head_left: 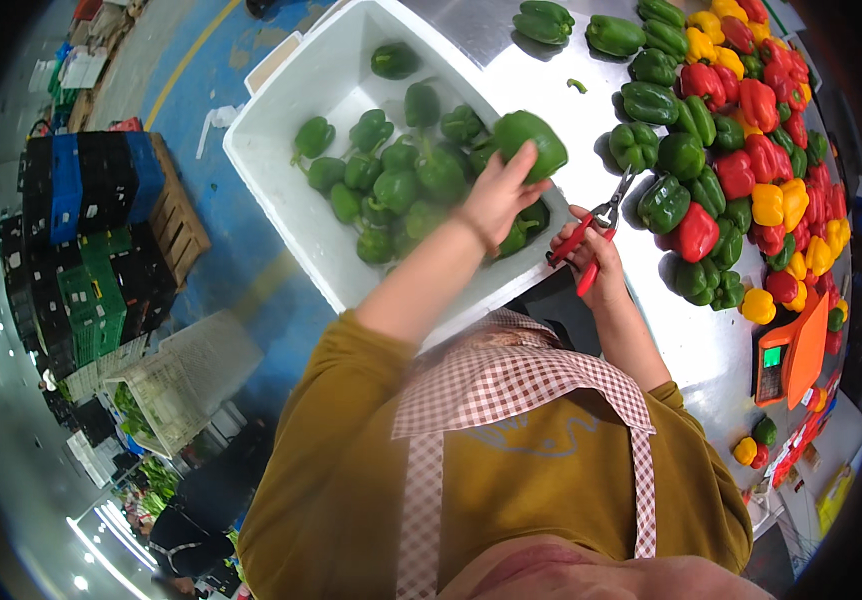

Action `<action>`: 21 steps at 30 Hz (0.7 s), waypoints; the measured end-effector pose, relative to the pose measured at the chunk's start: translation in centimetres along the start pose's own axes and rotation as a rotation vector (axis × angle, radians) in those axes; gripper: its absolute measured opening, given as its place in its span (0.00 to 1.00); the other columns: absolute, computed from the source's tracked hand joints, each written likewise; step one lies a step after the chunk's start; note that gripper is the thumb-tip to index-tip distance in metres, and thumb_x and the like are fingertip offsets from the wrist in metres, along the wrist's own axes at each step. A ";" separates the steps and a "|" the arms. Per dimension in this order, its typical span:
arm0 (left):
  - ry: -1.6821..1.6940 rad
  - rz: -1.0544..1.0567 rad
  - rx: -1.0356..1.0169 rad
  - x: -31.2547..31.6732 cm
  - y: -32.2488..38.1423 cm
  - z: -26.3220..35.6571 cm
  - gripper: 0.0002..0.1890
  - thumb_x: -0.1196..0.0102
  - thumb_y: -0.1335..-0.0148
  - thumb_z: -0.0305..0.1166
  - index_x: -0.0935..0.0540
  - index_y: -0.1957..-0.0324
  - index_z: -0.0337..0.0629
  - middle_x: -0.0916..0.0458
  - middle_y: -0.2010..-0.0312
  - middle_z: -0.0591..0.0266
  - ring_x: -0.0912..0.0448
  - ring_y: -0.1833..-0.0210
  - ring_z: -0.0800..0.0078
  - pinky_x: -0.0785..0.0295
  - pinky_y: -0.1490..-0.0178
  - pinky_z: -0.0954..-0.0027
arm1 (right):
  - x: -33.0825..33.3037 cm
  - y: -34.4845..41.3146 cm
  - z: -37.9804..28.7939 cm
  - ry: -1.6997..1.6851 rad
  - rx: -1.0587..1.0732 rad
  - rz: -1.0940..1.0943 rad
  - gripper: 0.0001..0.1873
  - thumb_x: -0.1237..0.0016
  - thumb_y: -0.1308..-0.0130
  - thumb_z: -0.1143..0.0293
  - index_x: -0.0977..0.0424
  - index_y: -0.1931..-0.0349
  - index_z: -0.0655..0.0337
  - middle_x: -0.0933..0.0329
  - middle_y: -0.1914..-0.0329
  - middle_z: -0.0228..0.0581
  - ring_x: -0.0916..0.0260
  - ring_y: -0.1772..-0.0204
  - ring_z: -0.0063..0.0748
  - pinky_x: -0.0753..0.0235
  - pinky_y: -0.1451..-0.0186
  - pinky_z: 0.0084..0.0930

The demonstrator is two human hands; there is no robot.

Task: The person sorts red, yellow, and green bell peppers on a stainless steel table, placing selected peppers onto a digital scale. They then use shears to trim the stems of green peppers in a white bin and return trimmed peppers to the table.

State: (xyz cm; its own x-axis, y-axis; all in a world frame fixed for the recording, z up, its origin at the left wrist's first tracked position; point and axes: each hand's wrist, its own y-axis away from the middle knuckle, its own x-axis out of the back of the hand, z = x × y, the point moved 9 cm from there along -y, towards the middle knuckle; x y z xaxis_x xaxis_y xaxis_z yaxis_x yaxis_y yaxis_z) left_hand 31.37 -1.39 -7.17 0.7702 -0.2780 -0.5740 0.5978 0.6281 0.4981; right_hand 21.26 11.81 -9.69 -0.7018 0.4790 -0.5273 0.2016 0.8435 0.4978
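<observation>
My left hand [502, 191] holds a green bell pepper [530, 147] over the right side of a white foam box [270, 176]. Inside the box lie many green bell peppers [397, 189], several with stems. To the right of the box, my right hand [602, 262] grips red-handled pruning shears [605, 217], their blades pointing away from me towards the loose green peppers. A cut piece of green stem [576, 85] lies on the shiny metal table [596, 120], beyond both hands.
Green, red [697, 231] and yellow bell peppers [758, 306] cover the table's right side. An orange scale [795, 352] stands nearer me. On the floor at left are stacked crates [93, 300] on a wooden pallet [176, 217] and a white crate [176, 390]. A person [198, 510] is at lower left.
</observation>
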 end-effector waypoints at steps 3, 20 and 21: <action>-0.109 -0.062 -0.023 -3.8 -3.5 0.8 0.31 0.48 0.31 0.52 0.38 0.33 0.48 0.28 0.42 0.66 0.25 0.45 0.70 0.34 0.41 0.66 | 0.0 0.1 0.4 0.014 0.040 0.006 0.35 0.49 0.36 0.56 0.42 0.35 0.67 0.26 0.56 0.40 0.25 0.50 0.40 0.26 0.44 0.37; -1.053 0.699 -0.283 28.0 3.4 4.2 0.42 0.29 0.50 0.46 0.32 0.38 0.32 0.27 0.42 0.44 0.25 0.42 0.57 0.29 0.40 0.61 | 0.0 -0.1 0.6 -0.006 0.040 -0.076 0.37 0.50 0.37 0.58 0.46 0.33 0.68 0.26 0.53 0.41 0.26 0.46 0.41 0.26 0.45 0.37; -1.338 0.622 -0.369 25.7 3.3 3.9 0.45 0.28 0.54 0.49 0.32 0.37 0.35 0.29 0.39 0.44 0.27 0.39 0.54 0.31 0.37 0.58 | 0.0 -0.1 0.6 -0.003 0.037 -0.074 0.37 0.50 0.37 0.58 0.46 0.33 0.68 0.26 0.53 0.41 0.26 0.46 0.41 0.26 0.45 0.37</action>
State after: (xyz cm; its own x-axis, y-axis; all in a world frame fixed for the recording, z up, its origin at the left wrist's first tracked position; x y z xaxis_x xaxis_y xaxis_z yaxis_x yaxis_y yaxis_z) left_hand 54.06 -9.26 -17.76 0.6210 -0.2155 0.7536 0.1810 0.9749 0.1297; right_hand 21.65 11.91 -10.15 -0.7140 0.4154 -0.5637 0.1744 0.8851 0.4314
